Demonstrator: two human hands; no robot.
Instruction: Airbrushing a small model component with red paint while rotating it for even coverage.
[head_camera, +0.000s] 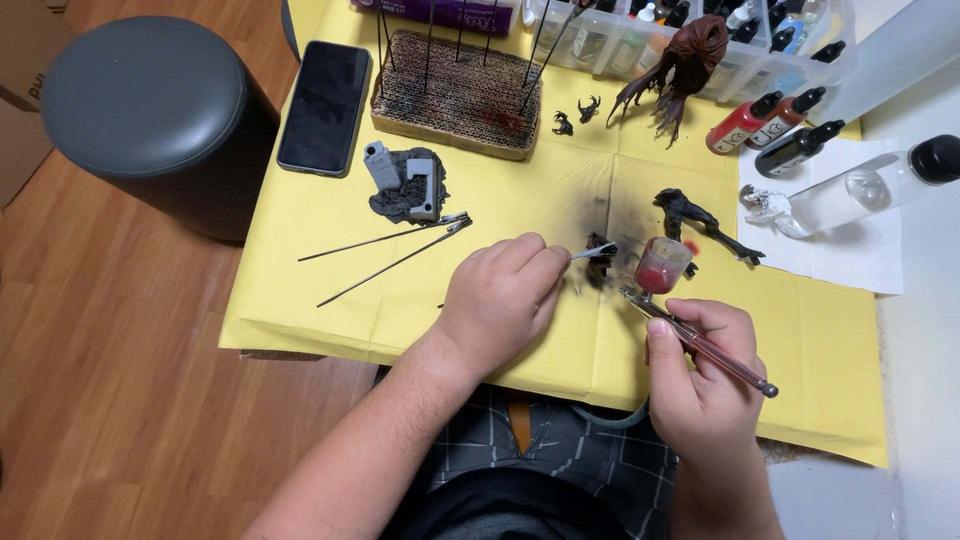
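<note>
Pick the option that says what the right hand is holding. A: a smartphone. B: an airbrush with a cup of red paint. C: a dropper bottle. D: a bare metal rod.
B: the right hand grips an airbrush whose cup holds red paint, aimed at the small dark part that the left hand holds on a clip.

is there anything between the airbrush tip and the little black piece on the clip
Nothing visible. The airbrush in the right hand points its tip at the small black piece, which the left hand holds up on a metal clip. Only a bare gap over the yellow paper lies between them.
</note>
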